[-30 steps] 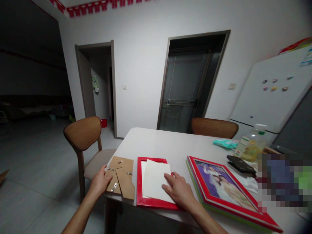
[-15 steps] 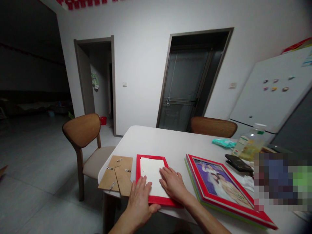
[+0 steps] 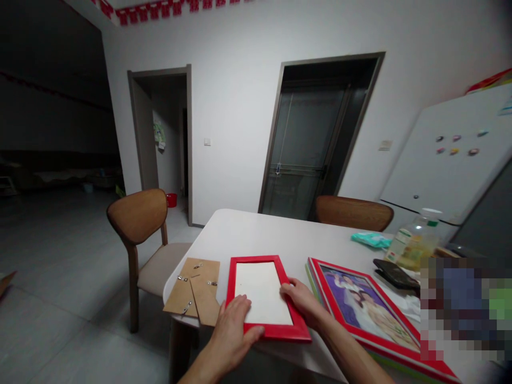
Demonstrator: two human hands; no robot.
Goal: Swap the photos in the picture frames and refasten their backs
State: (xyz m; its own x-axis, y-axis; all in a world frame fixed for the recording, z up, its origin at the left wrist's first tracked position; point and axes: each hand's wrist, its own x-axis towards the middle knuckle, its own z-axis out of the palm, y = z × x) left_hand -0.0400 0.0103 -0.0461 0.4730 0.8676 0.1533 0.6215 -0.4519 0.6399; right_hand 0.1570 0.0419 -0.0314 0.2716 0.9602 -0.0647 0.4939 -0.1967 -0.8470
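White table [image 3: 256,226], grey tiled floor [image 3: 80,277], brown chair [image 3: 138,218]. Bottle label [image 3: 400,244] too small to read. Red frame [image 3: 282,333] at table's near edge — left hand [image 3: 232,332] spread flat over corner, right hand [image 3: 303,300] gripping side.

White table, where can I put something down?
The biggest bare patch is the table's far part, beyond the red frame and left of the teal packet. A narrow gap separates frame and framed photo, but the right hand fills its near end. Crowded: around the bottle.
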